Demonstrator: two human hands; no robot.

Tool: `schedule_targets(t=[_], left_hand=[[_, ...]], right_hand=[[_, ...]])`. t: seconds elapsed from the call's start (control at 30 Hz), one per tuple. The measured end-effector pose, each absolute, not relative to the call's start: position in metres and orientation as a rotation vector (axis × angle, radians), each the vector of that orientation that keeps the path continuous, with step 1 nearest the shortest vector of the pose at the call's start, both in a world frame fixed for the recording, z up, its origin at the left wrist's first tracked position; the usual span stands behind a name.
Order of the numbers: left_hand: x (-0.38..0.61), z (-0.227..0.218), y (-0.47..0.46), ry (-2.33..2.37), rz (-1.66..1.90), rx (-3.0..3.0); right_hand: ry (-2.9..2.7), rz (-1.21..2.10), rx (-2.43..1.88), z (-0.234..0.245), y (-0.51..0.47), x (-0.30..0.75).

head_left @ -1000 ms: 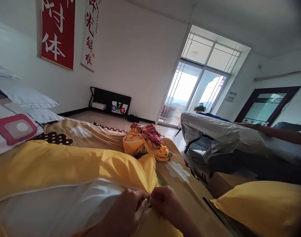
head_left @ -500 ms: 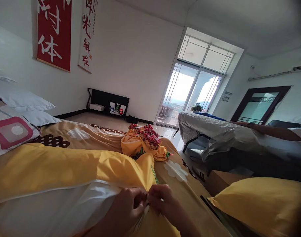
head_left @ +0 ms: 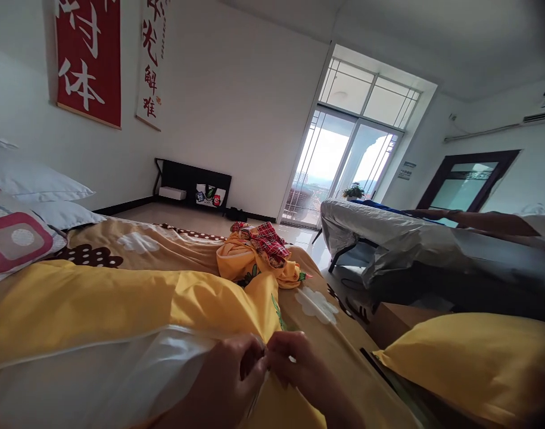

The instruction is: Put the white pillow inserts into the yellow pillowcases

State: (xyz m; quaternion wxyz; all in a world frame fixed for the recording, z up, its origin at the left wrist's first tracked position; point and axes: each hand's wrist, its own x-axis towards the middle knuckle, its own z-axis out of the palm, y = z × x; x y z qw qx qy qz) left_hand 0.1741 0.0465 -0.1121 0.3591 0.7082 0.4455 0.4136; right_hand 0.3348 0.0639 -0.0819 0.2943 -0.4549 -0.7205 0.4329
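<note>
From the person's head, 1 camera looks forward and down, close behind the bare left hand (head_left: 230,370) and bare right hand (head_left: 295,361) at the bottom edge. Its view tilts, the white-framed glass door (head_left: 328,156) leaning right, and runs across the tan patterned bedspread (head_left: 343,353) to the white far wall (head_left: 240,107).

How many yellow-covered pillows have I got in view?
2: a partly covered pillow, white inside showing, its cover pinched by the left hand and right hand; and a second pillow at lower right, near the cardboard box. Others may be hidden.
</note>
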Motion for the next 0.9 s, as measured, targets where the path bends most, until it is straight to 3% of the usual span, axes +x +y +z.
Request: schedule_targets(t=[0.37,0.63,0.9], left_hand=[[0.161,-0.069,0.034,1.125,0.858,1.804],[0.162,-0.091,0.042,1.170,1.004,1.937],[0.169,-0.103,0.045,1.057,1.114,1.680]], right_hand=[[-1.866,1.180,-1.150,-0.076,0.060,0.336],[-1.967,1.051,-1.186,-0.080,0.061,0.334],[-2.077,0.590,-1.261,-0.071,0.050,0.346]])
